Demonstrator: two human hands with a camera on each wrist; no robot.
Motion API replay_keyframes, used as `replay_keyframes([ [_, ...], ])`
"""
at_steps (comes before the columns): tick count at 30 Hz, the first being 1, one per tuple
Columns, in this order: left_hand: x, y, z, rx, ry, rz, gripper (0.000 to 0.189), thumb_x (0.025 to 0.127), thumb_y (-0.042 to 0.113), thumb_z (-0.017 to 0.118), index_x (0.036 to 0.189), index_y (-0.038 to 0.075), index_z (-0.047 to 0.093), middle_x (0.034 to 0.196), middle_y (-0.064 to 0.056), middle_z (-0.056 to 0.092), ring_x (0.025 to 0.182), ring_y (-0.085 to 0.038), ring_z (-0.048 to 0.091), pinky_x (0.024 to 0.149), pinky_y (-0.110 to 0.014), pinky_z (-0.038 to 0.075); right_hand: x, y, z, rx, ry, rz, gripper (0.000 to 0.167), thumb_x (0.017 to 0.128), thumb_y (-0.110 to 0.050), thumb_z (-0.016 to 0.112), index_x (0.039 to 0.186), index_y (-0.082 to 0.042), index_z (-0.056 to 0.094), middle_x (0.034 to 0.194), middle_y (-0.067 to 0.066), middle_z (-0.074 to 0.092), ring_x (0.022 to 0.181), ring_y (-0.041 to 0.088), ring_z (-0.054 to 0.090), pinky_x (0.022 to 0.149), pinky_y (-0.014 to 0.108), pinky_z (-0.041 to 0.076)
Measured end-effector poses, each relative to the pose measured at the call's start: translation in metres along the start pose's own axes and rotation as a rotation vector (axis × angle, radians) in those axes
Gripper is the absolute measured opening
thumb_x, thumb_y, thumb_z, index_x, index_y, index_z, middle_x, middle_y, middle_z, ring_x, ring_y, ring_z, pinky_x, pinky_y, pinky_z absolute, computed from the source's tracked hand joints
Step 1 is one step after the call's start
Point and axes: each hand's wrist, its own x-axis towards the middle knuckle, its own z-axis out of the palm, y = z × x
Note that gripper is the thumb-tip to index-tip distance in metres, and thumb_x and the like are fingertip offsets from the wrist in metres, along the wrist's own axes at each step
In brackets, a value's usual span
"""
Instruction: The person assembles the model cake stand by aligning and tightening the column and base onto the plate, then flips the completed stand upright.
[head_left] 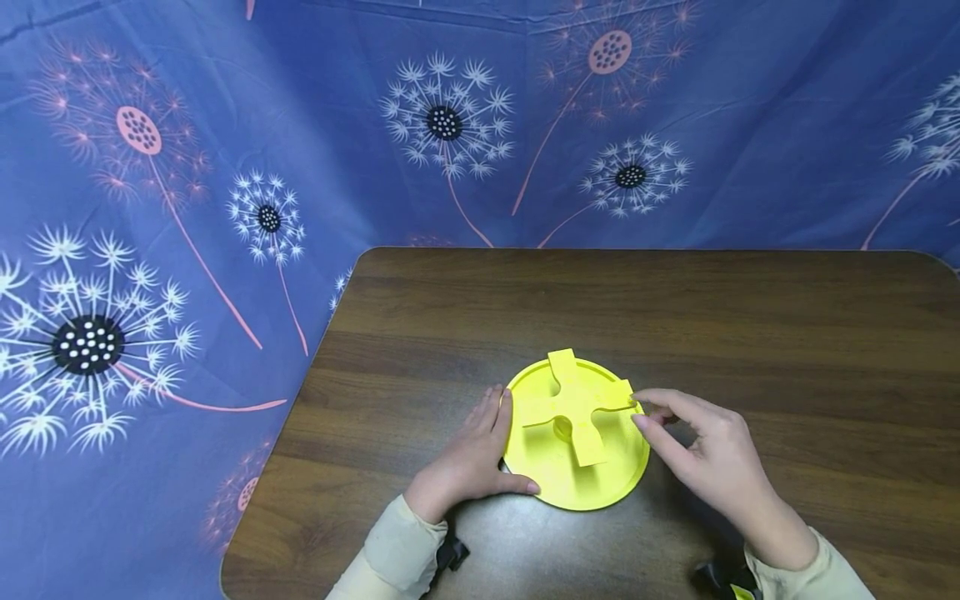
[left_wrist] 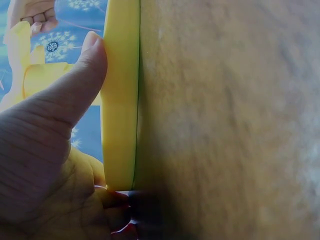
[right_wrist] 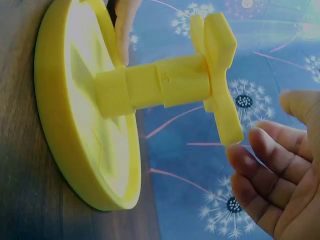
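Observation:
A yellow round base (head_left: 581, 493) with a raised rim lies flat on the table. From its middle rises a stepped yellow post (right_wrist: 145, 85), topped by a yellow four-armed cross piece (head_left: 576, 404). My left hand (head_left: 471, 460) grips the base's rim, its fingers along the left side and the thumb at the near edge. Beside the base, my right hand (head_left: 708, 450) has a fingertip right at the end of the cross's right arm. In the right wrist view its thumb stands apart from the cross and the fingers are loosely bent.
The brown wooden table (head_left: 787, 333) has a rounded far left corner. Behind and left of it hangs a blue cloth (head_left: 315, 108) with dandelion prints. Black wrist straps show at both pale sleeves (head_left: 401, 546).

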Motion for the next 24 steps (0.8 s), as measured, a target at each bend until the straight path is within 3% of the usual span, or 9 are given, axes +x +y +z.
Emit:
replay_keyframes([
  [5, 0.000, 0.000, 0.001, 0.001, -0.004, -0.008, 0.127, 0.072, 0.064, 0.075, 0.155, 0.000, 0.003, 0.161, -0.020, 0.002, 0.149, -0.031, 0.002, 0.119, -0.042, 0.015, 0.002, 0.007, 0.000, -0.055, -0.035, 0.075, 0.045, 0.079, -0.002, 0.077, 0.121, -0.016, 0.066, 0.080, -0.010, 0.065, 0.071, 0.005, 0.060, 0.054, 0.015, 0.043],
  [9, 0.000, 0.000, 0.002, -0.006, -0.005, -0.012, 0.127, 0.072, 0.064, 0.075, 0.155, 0.000, 0.003, 0.162, -0.020, 0.002, 0.149, -0.030, 0.002, 0.119, -0.042, 0.015, 0.001, 0.011, 0.004, -0.052, -0.128, 0.129, 0.053, 0.089, -0.006, 0.070, 0.138, -0.017, 0.056, 0.102, 0.001, 0.070, 0.079, 0.008, 0.061, 0.059, 0.020, 0.046],
  [13, 0.000, 0.000, 0.002, -0.009, -0.009, -0.014, 0.127, 0.072, 0.064, 0.075, 0.155, 0.000, 0.003, 0.162, -0.020, 0.002, 0.149, -0.030, 0.002, 0.119, -0.042, 0.015, 0.000, 0.014, 0.006, -0.033, -0.195, 0.129, 0.050, 0.094, -0.006, 0.064, 0.142, -0.015, 0.053, 0.125, 0.008, 0.065, 0.090, 0.012, 0.064, 0.074, 0.017, 0.049],
  [17, 0.001, 0.000, 0.002, -0.006, -0.012, -0.014, 0.127, 0.073, 0.064, 0.075, 0.155, 0.000, 0.003, 0.162, -0.020, 0.002, 0.149, -0.030, 0.002, 0.119, -0.042, 0.015, 0.000, 0.017, 0.006, -0.013, -0.207, 0.121, 0.048, 0.093, -0.004, 0.064, 0.139, -0.013, 0.055, 0.117, 0.005, 0.068, 0.088, 0.010, 0.066, 0.078, 0.010, 0.045],
  [24, 0.001, -0.001, 0.001, -0.012, -0.017, -0.012, 0.127, 0.073, 0.063, 0.075, 0.155, 0.001, 0.002, 0.162, -0.020, 0.000, 0.149, -0.029, 0.000, 0.119, -0.042, 0.014, -0.002, 0.016, 0.005, -0.024, -0.188, 0.112, 0.044, 0.087, -0.002, 0.071, 0.129, -0.011, 0.062, 0.107, 0.000, 0.070, 0.081, 0.007, 0.061, 0.065, 0.018, 0.048],
])
